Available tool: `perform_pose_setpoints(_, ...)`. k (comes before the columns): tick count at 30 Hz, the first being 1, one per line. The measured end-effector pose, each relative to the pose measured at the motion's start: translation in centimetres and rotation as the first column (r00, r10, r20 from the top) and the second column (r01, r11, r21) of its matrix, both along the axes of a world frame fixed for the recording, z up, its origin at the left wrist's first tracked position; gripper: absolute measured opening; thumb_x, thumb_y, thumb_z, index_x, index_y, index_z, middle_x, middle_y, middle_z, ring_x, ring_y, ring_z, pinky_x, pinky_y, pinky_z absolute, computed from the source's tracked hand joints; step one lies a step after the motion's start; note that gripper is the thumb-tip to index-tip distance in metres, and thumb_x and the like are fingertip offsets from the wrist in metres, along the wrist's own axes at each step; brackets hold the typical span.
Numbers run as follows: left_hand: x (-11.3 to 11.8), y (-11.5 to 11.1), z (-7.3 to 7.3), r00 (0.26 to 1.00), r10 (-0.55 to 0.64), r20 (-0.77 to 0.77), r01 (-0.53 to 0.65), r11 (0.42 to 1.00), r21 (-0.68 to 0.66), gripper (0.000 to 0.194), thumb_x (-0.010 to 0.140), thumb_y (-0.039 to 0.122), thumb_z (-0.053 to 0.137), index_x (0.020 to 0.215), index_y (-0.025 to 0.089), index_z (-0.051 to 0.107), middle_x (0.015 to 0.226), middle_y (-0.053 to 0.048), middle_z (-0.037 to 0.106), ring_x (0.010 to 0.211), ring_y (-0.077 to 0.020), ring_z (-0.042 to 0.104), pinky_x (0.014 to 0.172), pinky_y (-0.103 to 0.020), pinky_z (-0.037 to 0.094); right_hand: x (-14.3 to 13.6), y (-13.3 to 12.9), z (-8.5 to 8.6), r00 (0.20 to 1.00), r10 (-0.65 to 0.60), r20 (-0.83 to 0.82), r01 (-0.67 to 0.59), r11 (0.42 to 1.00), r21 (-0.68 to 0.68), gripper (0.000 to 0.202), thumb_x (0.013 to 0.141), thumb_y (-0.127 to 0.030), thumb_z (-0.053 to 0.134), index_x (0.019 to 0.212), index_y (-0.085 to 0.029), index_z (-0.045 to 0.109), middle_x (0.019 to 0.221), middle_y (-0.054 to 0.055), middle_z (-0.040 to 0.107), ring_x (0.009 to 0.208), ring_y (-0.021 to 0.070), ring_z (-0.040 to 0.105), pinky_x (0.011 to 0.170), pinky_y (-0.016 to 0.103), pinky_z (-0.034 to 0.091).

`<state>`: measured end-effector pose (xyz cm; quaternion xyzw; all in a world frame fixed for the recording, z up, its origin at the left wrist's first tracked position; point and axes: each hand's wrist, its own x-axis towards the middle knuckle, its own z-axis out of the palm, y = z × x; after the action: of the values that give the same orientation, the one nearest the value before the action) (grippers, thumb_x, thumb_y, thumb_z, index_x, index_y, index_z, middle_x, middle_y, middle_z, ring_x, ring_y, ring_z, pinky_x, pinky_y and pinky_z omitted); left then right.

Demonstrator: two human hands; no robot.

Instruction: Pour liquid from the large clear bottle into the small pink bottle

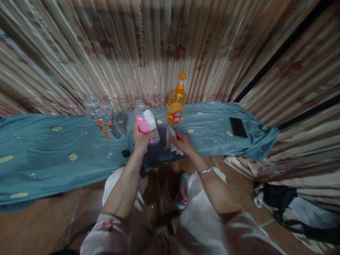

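Observation:
My left hand (141, 139) grips a clear plastic bottle (147, 122) with a pink and white label, held tilted over the teal cloth (47, 156). My right hand (182, 143) rests on that cloth and holds a crumpled white tissue (170, 139) just right of the bottle. A small black cap (125, 153) lies on the cloth left of my left wrist. An orange pump bottle (176, 102) stands upright behind my hands.
A second clear bottle (105, 117) with an orange label lies tilted at the left. A black phone (238, 127) lies flat at the right end of the cloth. Striped curtains (159, 42) hang behind. A dark bag (281, 202) sits on the floor at right.

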<state>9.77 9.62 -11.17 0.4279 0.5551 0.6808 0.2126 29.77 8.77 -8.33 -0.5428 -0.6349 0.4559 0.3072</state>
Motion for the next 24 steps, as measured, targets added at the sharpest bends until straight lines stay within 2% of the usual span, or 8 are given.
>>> perform_pose_setpoints(2,0.1,0.1,-0.1,0.999,0.007,0.035,-0.007,1.000,-0.007,0.061,0.051,0.039,0.087,0.100,0.022,0.054,0.086,0.004,0.060,0.072,-0.0154,0.058,0.069,-0.029,0.050,0.1,0.0,0.0,0.956,0.042,0.291,-0.080,0.989,0.120,0.021,0.096,-0.029,0.059,0.107,-0.017,0.071,0.090,0.005,0.078,0.086,0.0230,0.073,0.079,0.030,0.053)
perform_pose_setpoints(4,0.2,0.2,-0.1,0.998,0.013,0.058,-0.012,1.000,-0.013,0.063,0.049,0.038,0.087,0.101,0.022,0.055,0.088,0.003,0.061,0.073,-0.0159,0.059,0.071,-0.029,0.050,0.0,-0.2,0.1,0.859,0.033,0.510,-0.149,0.971,0.187,0.033,0.097,-0.026,0.059,0.127,-0.013,0.065,0.111,0.014,0.078,0.102,0.0268,0.073,0.091,0.034,0.052)
perform_pose_setpoints(7,0.1,0.2,-0.1,0.997,0.019,0.071,-0.018,1.000,-0.014,0.068,0.048,0.036,0.088,0.106,0.022,0.056,0.091,0.002,0.063,0.075,-0.0168,0.060,0.072,-0.030,0.051,-0.2,-0.7,0.2,0.740,0.013,0.673,-0.215,0.952,0.217,0.051,0.096,-0.025,0.064,0.143,-0.010,0.053,0.130,0.021,0.071,0.118,0.0292,0.069,0.101,0.038,0.050)
perform_pose_setpoints(9,0.0,0.1,0.1,0.998,0.026,0.064,-0.025,1.000,-0.010,0.071,0.047,0.035,0.089,0.109,0.021,0.057,0.093,0.001,0.063,0.079,-0.0177,0.061,0.075,-0.031,0.051,-0.5,-1.1,0.3,0.705,-0.003,0.709,-0.262,0.928,0.264,0.055,0.094,-0.026,0.067,0.144,-0.009,0.051,0.138,0.023,0.066,0.126,0.0312,0.064,0.105,0.042,0.048)
perform_pose_setpoints(11,-0.4,-0.1,0.4,0.998,0.034,0.048,-0.034,0.999,-0.005,0.073,0.047,0.035,0.089,0.112,0.022,0.058,0.095,0.001,0.064,0.083,-0.0188,0.062,0.078,-0.032,0.052,-1.1,-1.7,0.3,0.707,-0.004,0.707,-0.324,0.887,0.329,0.054,0.094,-0.026,0.068,0.143,-0.008,0.053,0.144,0.025,0.061,0.131,0.0325,0.060,0.108,0.045,0.046)
perform_pose_setpoints(15,-1.4,-0.6,0.9,0.999,0.042,0.010,-0.042,0.999,0.001,0.074,0.048,0.037,0.090,0.112,0.020,0.058,0.099,-0.001,0.064,0.088,-0.0209,0.064,0.083,-0.034,0.054,-3.7,-3.1,0.2,0.708,0.173,0.685,-0.485,0.823,0.294,0.037,0.099,-0.021,0.060,0.134,-0.010,0.061,0.130,0.021,0.070,0.119,0.0280,0.067,0.104,0.042,0.049)
perform_pose_setpoints(18,-2.1,-1.0,1.2,0.999,0.036,-0.008,-0.036,0.999,0.012,0.074,0.049,0.038,0.090,0.112,0.020,0.058,0.101,-0.002,0.064,0.090,-0.0217,0.065,0.085,-0.035,0.054,-6.1,-4.0,-0.1,0.699,0.292,0.653,-0.564,0.786,0.252,0.038,0.098,-0.025,0.064,0.131,-0.006,0.061,0.124,0.021,0.071,0.116,0.0279,0.067,0.104,0.040,0.048)
perform_pose_setpoints(24,-2.7,-1.5,1.5,0.998,0.055,0.009,-0.056,0.998,0.037,0.076,0.047,0.034,0.091,0.114,0.021,0.058,0.104,-0.003,0.065,0.091,-0.0213,0.065,0.086,-0.035,0.054,-9.4,-4.2,-1.5,0.709,0.272,0.651,-0.530,0.815,0.236,0.049,0.094,-0.035,0.071,0.130,-0.004,0.062,0.133,0.024,0.066,0.125,0.0322,0.060,0.107,0.043,0.045)
